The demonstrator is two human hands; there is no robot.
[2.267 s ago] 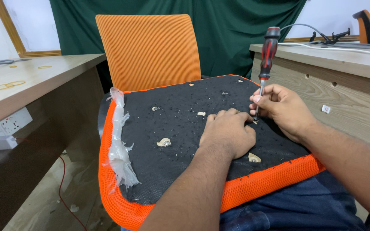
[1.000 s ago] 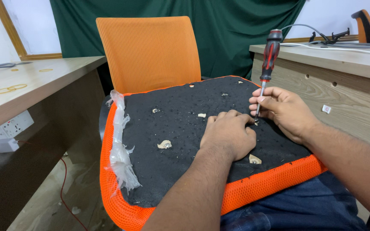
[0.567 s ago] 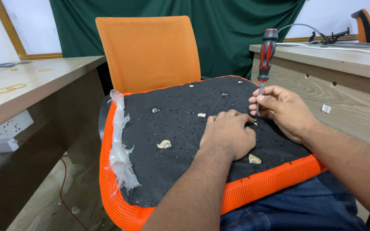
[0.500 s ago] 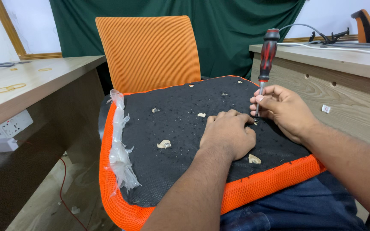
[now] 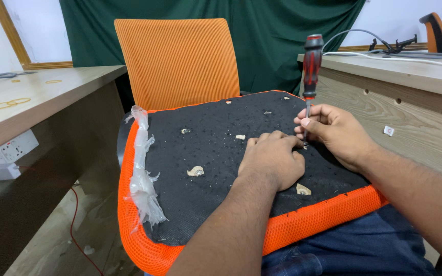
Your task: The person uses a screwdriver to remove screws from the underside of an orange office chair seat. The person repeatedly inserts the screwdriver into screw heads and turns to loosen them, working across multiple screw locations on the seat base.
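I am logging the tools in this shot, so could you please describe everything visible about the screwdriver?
The screwdriver has a red and black grip and a thin metal shaft. It stands nearly upright, tip down on the black underside of the seat. The right hand pinches the shaft low down; the left hand rests beside the tip, which the fingers hide.

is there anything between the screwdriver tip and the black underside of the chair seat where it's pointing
Nothing visible. The screwdriver stands upright in the right hand, its tip meeting the black seat underside beside the left hand.
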